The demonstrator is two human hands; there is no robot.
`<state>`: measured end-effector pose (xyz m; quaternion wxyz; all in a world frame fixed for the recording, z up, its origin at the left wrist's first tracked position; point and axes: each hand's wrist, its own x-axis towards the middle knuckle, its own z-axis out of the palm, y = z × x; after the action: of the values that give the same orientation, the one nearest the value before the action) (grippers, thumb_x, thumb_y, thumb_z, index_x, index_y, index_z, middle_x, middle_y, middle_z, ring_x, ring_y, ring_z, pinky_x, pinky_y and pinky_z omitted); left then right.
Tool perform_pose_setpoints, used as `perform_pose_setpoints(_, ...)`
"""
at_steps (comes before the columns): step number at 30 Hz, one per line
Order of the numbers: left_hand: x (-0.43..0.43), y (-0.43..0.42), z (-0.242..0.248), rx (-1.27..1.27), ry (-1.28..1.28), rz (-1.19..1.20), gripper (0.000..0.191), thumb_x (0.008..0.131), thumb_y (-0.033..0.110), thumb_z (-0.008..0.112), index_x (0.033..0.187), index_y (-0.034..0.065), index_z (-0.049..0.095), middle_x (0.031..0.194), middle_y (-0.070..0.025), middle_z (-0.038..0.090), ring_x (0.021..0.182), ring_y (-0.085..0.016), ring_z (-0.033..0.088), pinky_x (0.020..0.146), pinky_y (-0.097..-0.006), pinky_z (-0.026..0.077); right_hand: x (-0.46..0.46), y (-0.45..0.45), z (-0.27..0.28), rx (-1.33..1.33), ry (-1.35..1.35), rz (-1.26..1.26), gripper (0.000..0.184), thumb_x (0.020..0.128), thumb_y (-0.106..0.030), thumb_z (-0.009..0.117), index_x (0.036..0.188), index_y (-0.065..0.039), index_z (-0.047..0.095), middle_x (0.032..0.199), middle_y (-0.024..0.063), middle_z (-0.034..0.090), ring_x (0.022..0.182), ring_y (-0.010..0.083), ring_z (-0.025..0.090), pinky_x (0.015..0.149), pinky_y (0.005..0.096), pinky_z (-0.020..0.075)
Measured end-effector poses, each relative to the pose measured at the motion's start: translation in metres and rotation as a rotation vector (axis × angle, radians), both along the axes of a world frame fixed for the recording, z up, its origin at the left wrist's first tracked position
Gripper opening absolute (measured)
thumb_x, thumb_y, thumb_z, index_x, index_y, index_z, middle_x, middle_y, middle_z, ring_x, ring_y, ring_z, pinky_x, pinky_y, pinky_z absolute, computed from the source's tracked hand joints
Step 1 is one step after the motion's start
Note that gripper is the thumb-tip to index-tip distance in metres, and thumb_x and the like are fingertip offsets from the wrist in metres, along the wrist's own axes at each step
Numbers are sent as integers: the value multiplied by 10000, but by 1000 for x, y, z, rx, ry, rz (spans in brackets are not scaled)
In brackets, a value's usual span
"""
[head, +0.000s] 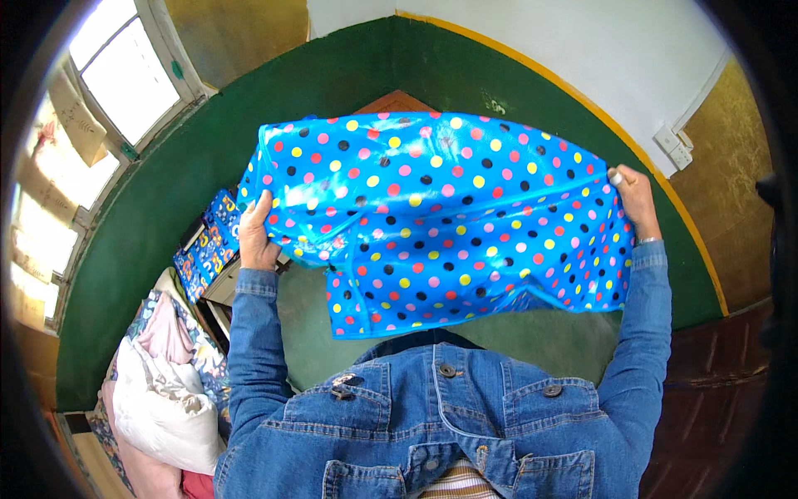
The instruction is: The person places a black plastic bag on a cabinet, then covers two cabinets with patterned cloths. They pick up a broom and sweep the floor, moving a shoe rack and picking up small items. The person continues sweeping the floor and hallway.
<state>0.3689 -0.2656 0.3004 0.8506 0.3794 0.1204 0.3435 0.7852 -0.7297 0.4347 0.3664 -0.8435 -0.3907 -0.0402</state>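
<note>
A large glossy blue sheet-like item [430,206], perhaps a woven plastic storage bag, is stretched out in the air before me. It is printed with red, yellow, pink and black dots and has light-blue edge piping. My left hand [259,234] grips its left side, thumb on top. At its upper right corner, my right hand [636,193] pinches the edge between thumb and fingers. The material sags and folds between both hands, its lower edge hanging close to my denim jacket [436,411]. Whatever lies directly behind it is mostly hidden.
Green walls [336,75] meet in a corner ahead, with a reddish-brown surface [399,103] partly showing there. To the left are a patterned blue item [209,249] on a cabinet [223,282] and white bedding [162,411]. Windows [137,81] line the left wall; a wall socket [673,146] is at right.
</note>
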Motion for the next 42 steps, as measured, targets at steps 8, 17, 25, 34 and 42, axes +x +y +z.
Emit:
perform_pose_setpoints(8, -46, -15, 51, 468, 197, 375, 348, 868, 132, 630, 1167, -31, 556, 1222, -165, 576, 1154, -255, 539, 965, -365, 440, -59, 6, -15, -33, -100, 13, 314, 883, -229, 574, 694, 5, 484, 695, 75, 471, 620, 126, 423, 569, 297, 366)
perform_pose_setpoints(17, -39, -26, 23, 232, -295, -298, 694, 886, 468, 581, 1359, 7, 368, 1304, -112, 521, 1224, -266, 472, 1018, -420, 389, -14, 63, -6, 295, -74, -157, 431, 890, -446, 591, 829, -28, 678, 634, -22, 516, 636, 56, 465, 620, 234, 425)
perform_pose_setpoints(25, -50, 17, 60, 603, 365, 458, 313, 840, 176, 686, 1060, -38, 625, 993, -87, 667, 830, -143, 639, 769, -299, 518, 11, 119, 6, -79, -647, 109, 426, 951, -480, 440, 874, -137, 681, 702, 81, 629, 620, 171, 602, 552, 295, 478)
perform_pose_setpoints(34, -81, 56, 119, 594, 416, 585, 453, 935, 283, 565, 1239, -52, 547, 1153, -129, 614, 1008, -150, 594, 882, -289, 473, -23, 79, 14, 749, 587, 357, 470, 952, -474, 439, 1152, -77, 593, 1040, 107, 641, 967, 217, 610, 867, 368, 497)
perform_pose_setpoints(42, -97, 9, 128, 463, 443, 532, 423, 934, 268, 567, 1224, -38, 531, 1122, -110, 626, 917, -163, 637, 800, -282, 522, -100, 12, -104, 445, 1025, 209, 433, 980, -363, 452, 1132, 19, 586, 1077, 66, 643, 933, 122, 601, 821, 285, 504)
